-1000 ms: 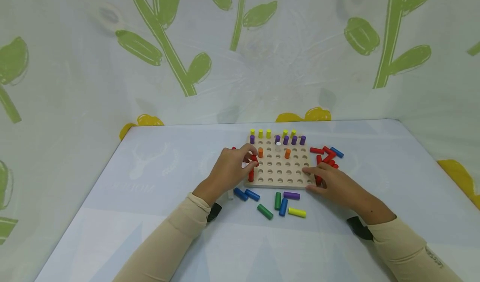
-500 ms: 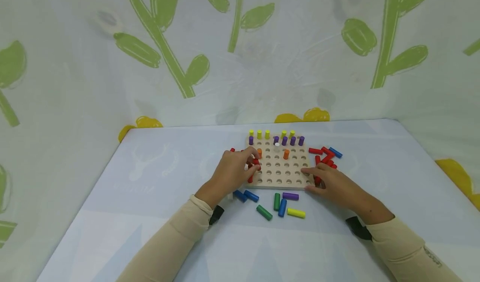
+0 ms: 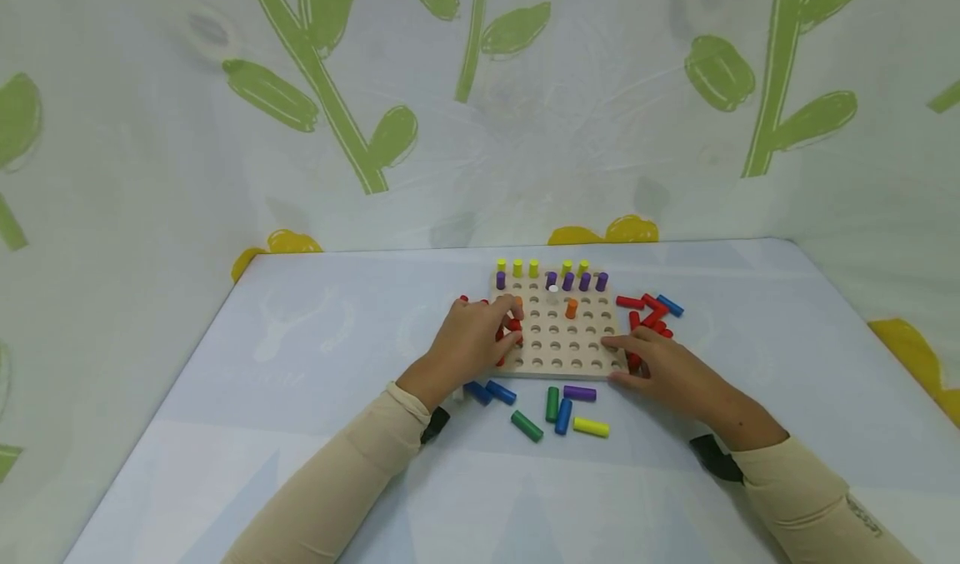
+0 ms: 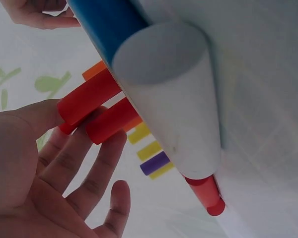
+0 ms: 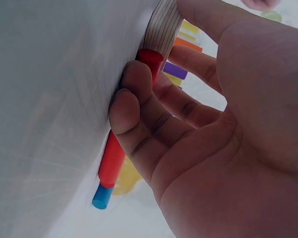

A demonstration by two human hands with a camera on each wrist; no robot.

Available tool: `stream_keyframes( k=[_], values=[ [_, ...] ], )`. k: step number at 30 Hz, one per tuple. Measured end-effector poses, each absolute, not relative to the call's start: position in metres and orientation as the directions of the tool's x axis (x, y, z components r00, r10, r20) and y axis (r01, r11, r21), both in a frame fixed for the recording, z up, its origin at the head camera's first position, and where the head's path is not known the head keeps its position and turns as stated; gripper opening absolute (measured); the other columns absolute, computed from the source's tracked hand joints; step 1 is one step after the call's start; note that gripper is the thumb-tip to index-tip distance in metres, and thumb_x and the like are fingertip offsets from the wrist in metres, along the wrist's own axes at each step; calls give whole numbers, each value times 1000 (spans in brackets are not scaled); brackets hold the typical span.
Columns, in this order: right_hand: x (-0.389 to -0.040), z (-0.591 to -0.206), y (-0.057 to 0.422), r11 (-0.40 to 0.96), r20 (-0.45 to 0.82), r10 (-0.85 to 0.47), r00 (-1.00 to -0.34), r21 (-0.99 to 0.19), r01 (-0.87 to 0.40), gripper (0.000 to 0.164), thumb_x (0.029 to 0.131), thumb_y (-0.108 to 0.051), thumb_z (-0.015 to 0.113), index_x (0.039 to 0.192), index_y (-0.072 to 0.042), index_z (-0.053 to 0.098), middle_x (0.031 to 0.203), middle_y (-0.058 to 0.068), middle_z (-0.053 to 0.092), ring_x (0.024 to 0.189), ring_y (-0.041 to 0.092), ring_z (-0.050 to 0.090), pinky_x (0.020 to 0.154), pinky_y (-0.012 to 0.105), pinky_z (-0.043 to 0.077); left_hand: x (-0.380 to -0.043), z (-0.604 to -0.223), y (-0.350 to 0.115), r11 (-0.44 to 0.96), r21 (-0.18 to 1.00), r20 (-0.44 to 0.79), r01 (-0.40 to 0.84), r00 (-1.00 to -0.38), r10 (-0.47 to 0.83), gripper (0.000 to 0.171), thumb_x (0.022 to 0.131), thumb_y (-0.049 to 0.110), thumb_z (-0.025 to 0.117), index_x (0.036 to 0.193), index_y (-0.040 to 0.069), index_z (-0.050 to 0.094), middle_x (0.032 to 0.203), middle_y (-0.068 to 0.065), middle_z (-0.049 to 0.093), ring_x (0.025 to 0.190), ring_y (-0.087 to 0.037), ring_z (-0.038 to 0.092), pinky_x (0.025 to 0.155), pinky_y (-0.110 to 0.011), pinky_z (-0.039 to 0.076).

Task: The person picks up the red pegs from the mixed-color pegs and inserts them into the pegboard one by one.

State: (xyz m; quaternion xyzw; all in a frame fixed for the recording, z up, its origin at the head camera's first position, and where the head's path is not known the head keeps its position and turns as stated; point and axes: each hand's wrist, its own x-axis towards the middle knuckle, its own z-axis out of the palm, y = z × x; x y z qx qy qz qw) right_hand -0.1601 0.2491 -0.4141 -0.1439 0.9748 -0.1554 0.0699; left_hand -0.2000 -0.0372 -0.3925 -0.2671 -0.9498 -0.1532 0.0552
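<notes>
At the left edge of the wooden pegboard [image 3: 558,372], my left hand [image 3: 467,339] pinches a red peg [image 3: 513,325] between thumb and fingers. In the left wrist view two other red pegs stand out from the board: one red peg [image 4: 89,96] by the thumb, another red peg [image 4: 109,120] by the fingertips. My right hand [image 3: 671,368] rests at the board's front right corner, index finger on top and thumb at the front edge. Its other fingers bend beside a red peg [image 5: 150,58] lying next to the board.
Yellow pegs [image 3: 533,268] and purple pegs [image 3: 585,282] stand in the far rows, with a white peg [image 3: 552,294] and orange peg [image 3: 572,308] nearer. Loose blue [image 3: 563,416], green [image 3: 527,426] and yellow pegs [image 3: 591,427] lie in front; red pegs [image 3: 630,302] lie right.
My left hand has moved slightly toward the front and right, the pinched red peg turning from steeply tilted to flatter. The right hand has stayed on the board.
</notes>
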Motion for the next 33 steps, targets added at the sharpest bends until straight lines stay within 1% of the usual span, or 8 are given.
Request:
stream_keyframes(
  k=[5, 9, 11, 15, 17, 23, 28, 33],
  values=[
    [-160, -413, 248, 909, -93, -302, -949, -327, -257, 61, 87, -35, 78, 140, -15, 58, 135, 23, 55, 114, 37, 59, 93, 53, 54, -199, -393, -38, 806, 293, 151, 515, -857, 493, 25, 94, 30, 72, 113, 17, 62, 89, 2, 76, 76, -11, 68, 89, -42, 48],
    [-159, -413, 247, 910, -97, -300, -949, -329, -253, 61, 87, -35, 78, 141, -16, 58, 135, 22, 55, 115, 37, 58, 93, 53, 54, -199, -394, -38, 802, 306, 140, 513, -857, 495, 25, 94, 29, 72, 113, 16, 62, 88, 2, 76, 73, -10, 67, 88, -41, 48],
    [-159, -413, 247, 909, -96, -300, -949, -330, -254, 61, 87, -35, 78, 141, -16, 58, 135, 23, 55, 115, 37, 58, 93, 53, 54, -199, -394, -38, 801, 306, 136, 514, -857, 497, 24, 94, 29, 72, 113, 16, 62, 86, 3, 76, 69, -9, 64, 85, -38, 48],
    [-158, -413, 248, 908, -86, -301, -950, -330, -258, 60, 86, -35, 78, 140, -16, 58, 135, 22, 56, 115, 37, 58, 93, 53, 54, -199, -394, -38, 801, 309, 117, 513, -857, 503, 23, 94, 30, 71, 112, 17, 61, 84, 4, 74, 62, -7, 58, 74, -29, 47],
    [-158, -413, 248, 908, -82, -300, -950, -329, -259, 60, 86, -35, 78, 140, -16, 59, 135, 22, 56, 115, 38, 58, 93, 54, 54, -199, -395, -38, 803, 310, 109, 509, -858, 502, 23, 94, 30, 70, 111, 18, 60, 83, 4, 74, 60, -7, 57, 71, -27, 45],
    [-158, -414, 249, 908, -78, -302, -950, -328, -261, 60, 86, -34, 78, 140, -16, 58, 135, 22, 55, 117, 39, 58, 94, 55, 53, -198, -396, -37, 810, 304, 110, 501, -863, 493, 24, 94, 30, 71, 111, 18, 61, 80, 4, 72, 60, -7, 56, 72, -28, 44],
    [-158, -414, 248, 908, -76, -307, -949, -323, -268, 60, 86, -34, 78, 140, -15, 59, 135, 22, 56, 115, 37, 59, 94, 53, 54, -197, -395, -36, 811, 321, 109, 489, -870, 481, 22, 94, 29, 71, 110, 17, 62, 71, 6, 65, 60, -9, 55, 65, -25, 43],
    [-159, -413, 248, 906, -75, -315, -946, -322, -276, 59, 86, -33, 78, 139, -13, 59, 133, 22, 57, 109, 32, 59, 92, 51, 55, -197, -395, -35, 808, 355, 93, 471, -877, 470, 21, 94, 28, 71, 110, 17, 62, 70, 7, 62, 62, -10, 55, 60, -22, 42]
  ],
)
